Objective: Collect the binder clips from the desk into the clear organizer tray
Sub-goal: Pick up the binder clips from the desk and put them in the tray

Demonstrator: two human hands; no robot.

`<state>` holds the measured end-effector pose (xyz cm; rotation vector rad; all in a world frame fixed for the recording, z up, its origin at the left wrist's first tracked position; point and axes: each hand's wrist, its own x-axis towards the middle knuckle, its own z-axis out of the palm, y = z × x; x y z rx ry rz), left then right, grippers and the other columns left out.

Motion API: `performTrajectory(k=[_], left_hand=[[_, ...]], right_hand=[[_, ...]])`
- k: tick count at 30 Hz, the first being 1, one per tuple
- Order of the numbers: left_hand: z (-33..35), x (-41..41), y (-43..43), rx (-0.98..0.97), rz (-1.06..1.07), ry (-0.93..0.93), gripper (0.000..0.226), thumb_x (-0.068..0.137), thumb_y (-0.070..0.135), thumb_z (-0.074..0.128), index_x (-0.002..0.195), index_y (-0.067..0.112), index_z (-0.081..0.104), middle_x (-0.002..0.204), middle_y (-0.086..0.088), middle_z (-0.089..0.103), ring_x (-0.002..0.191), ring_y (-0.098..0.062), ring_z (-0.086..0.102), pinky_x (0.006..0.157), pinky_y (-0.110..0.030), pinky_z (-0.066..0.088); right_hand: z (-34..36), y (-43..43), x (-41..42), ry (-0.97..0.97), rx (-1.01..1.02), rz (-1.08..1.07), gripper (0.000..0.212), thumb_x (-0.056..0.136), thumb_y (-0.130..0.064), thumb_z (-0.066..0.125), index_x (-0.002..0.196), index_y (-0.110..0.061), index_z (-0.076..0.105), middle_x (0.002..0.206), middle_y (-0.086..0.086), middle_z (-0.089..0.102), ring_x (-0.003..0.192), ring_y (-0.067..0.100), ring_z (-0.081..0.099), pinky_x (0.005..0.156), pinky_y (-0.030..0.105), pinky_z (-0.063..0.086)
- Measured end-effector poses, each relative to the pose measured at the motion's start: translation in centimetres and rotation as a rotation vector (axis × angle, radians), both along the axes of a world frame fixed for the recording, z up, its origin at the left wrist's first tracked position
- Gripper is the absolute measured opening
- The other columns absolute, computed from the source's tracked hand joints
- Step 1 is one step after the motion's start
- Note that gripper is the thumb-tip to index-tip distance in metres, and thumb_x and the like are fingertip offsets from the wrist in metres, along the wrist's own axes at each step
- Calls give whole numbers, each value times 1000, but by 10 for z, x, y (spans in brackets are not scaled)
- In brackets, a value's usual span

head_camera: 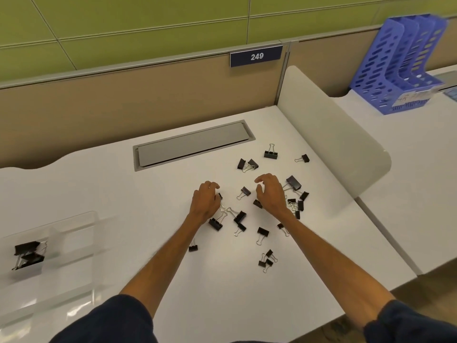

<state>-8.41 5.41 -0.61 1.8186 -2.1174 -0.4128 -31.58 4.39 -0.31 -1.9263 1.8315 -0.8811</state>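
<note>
Nearest, at the left edge of the white desk (99, 184), the clear organizer tray (74, 233) contains several black binder clips (28, 253). Further out, loose clips (262, 232) lie scattered around both hands. The left hand (205, 203) is curled down over a small clip (219, 195); whether it grips cannot be determined. The right hand (270, 195) is loosely bent and spread, holding nothing. Beyond lie a grey cable cover (193, 143) and a number plate (256, 56).

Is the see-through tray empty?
No, a few black binder clips already lie inside the clear tray.
</note>
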Motion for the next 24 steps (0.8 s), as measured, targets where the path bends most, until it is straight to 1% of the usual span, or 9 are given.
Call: performTrajectory(k=[5, 7, 10, 13, 15, 18, 20, 22, 24], left_hand=[[-2, -24, -12, -26, 7, 22, 29, 96, 21, 46, 121, 12, 55, 121, -6, 54, 109, -24, 52, 91, -39, 39], [-2, -36, -17, -37, -13, 18, 28, 95, 22, 46, 120, 12, 55, 120, -6, 55, 110, -24, 51, 91, -40, 39], [-1, -55, -26, -35, -46, 14, 29, 95, 22, 47, 120, 12, 56, 122, -6, 55, 112, -24, 51, 92, -40, 39], [3, -77, -40, -41, -107, -11, 29, 95, 22, 47, 121, 13, 55, 124, -6, 55, 114, -24, 50, 93, -40, 37], [7, -89, -49, -48, -130, -10, 30, 95, 22, 47, 122, 13, 55, 127, -6, 55, 117, -24, 49, 96, -40, 36], [10, -110, -66, -53, -164, -6, 30, 94, 21, 48, 123, 12, 55, 128, -7, 56, 120, -24, 48, 97, -40, 36], [11, -123, -79, -72, -185, -5, 30, 93, 19, 49, 121, 12, 56, 124, -7, 58, 117, -23, 49, 95, -38, 37], [12, -135, -93, -99, -203, -16, 29, 92, 18, 50, 119, 11, 58, 120, -7, 60, 114, -24, 50, 92, -37, 38], [12, -148, -106, -103, -224, -43, 30, 92, 17, 50, 120, 11, 58, 119, -8, 60, 115, -25, 49, 89, -37, 38]], right_hand=[[-7, -3, -26, 9, -18, -101, 21, 84, -3, 51, 96, -12, 65, 101, 4, 64, 96, 21, 55, 81, 45, 48], [-8, -4, -37, -1, -7, -138, 21, 84, -1, 50, 96, -11, 65, 101, 4, 64, 97, 22, 56, 82, 44, 47], [-7, -5, -54, -27, -9, -178, 21, 84, 1, 51, 95, -12, 65, 103, 3, 63, 99, 22, 55, 86, 39, 43], [-6, -12, -72, -49, -1, -231, 20, 82, 0, 52, 93, -12, 63, 102, 3, 62, 99, 22, 53, 85, 42, 45], [-5, -16, -81, -37, 16, -249, 17, 82, -3, 53, 93, -12, 63, 103, 3, 62, 99, 22, 54, 84, 44, 46], [-7, -22, -94, 39, 63, -303, 15, 83, -16, 58, 96, -16, 64, 107, 1, 62, 103, 21, 53, 83, 38, 41], [-10, -26, -101, 83, 76, -338, 19, 83, -23, 61, 100, -16, 64, 110, 1, 62, 105, 21, 53, 84, 39, 38], [-13, -30, -106, 112, 89, -335, 25, 83, -26, 62, 105, -15, 63, 111, 1, 62, 106, 22, 53, 84, 39, 38], [-17, -32, -110, 134, 101, -310, 28, 82, -27, 62, 107, -14, 63, 110, 2, 63, 105, 22, 54, 85, 41, 38]])
